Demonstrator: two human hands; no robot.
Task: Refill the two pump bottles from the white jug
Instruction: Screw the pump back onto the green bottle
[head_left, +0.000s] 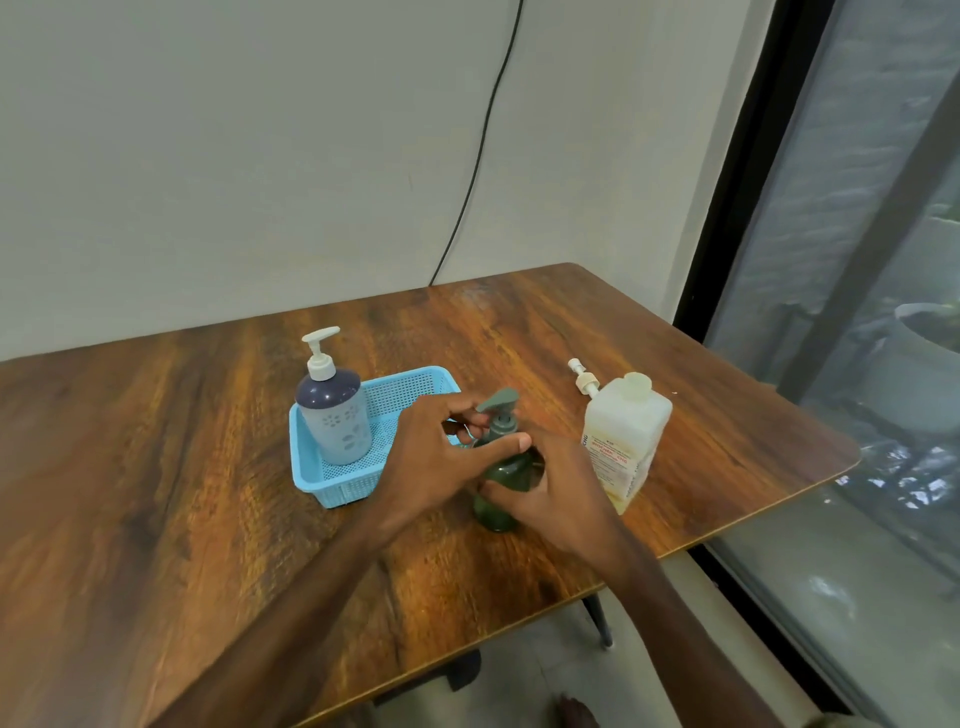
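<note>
Head view: unscrewing the green bottle (498, 486) on the table (208, 467), right hand (550, 491) gripping its body, left hand (441, 452) pinching the pump collar, jug (626, 436) just beside, blue bottle (335, 415) in the basket (415, 387); next, probably lifting the pump out.

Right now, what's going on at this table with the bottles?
A person is working on the green pump bottle, which stands on the wooden table. The right hand grips its body while the left hand is at the pump collar, seemingly to unscrew or tighten it. The blue pump bottle stands in the blue basket, pump on. The white jug stands to the right with its cap off; a loose white pump lies behind it.
</note>
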